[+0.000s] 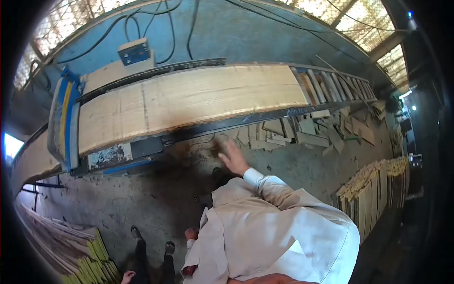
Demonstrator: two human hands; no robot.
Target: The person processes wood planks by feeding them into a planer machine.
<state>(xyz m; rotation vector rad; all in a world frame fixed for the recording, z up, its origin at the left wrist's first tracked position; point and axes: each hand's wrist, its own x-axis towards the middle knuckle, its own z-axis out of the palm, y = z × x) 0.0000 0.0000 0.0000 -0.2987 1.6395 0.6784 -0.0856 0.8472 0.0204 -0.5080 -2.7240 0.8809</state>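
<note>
My right hand [234,159] reaches out from a light sleeve, over the floor just below the near edge of a long machine bed. Its fingers look stretched out and a little blurred, with nothing in them. Low beside my shirt is my left hand [191,234], small in view with its fingers mostly hidden. Nearest to my right hand lies a wide, pale wooden board [203,94] on the machine bed. A dark smear of motion crosses the board's near edge. The board's left part passes under a blue and yellow machine frame [67,124].
Metal rollers [326,85] continue the bed to the right. Wood offcuts [312,132] litter the floor below. Stacked boards [369,194] stand at right, and more stacked strips [90,255] at lower left. Another person's hand [127,277] and sandalled feet show nearby.
</note>
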